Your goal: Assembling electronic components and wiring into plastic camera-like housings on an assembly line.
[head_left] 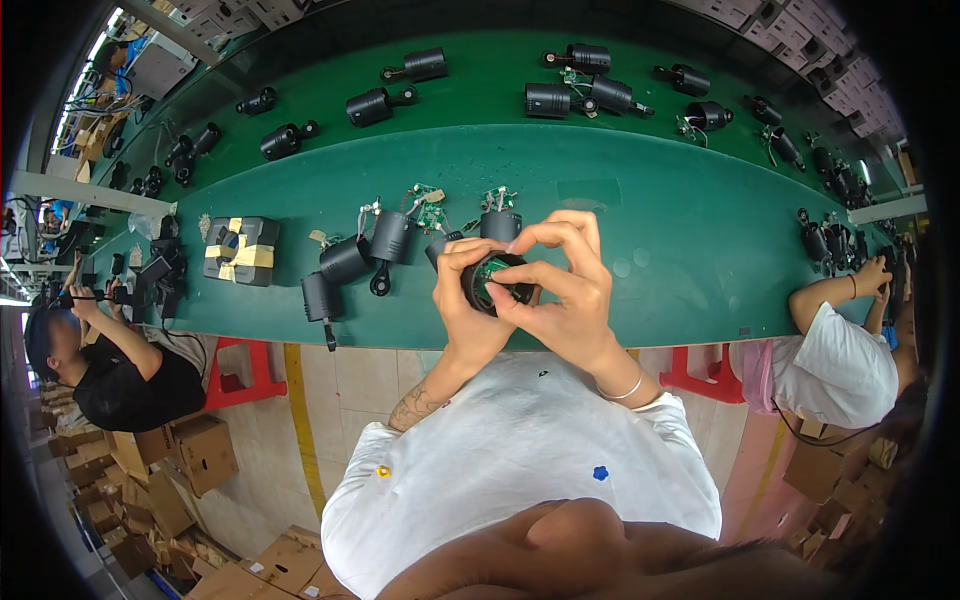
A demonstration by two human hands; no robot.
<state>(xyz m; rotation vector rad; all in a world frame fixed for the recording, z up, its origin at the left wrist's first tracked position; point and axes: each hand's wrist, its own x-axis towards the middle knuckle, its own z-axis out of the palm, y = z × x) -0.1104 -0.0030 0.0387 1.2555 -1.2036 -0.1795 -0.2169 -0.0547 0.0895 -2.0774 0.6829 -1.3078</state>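
While left hand [462, 305] is gripping black housing [470, 292] | right hand [568, 290] is pinching at green board [486, 271] | overpressing is possibly risking cracks

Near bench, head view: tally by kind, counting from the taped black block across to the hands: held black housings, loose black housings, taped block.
Held black housing: 1
Loose black housings: 5 (two partly hidden)
Taped black block: 1
Total: 7
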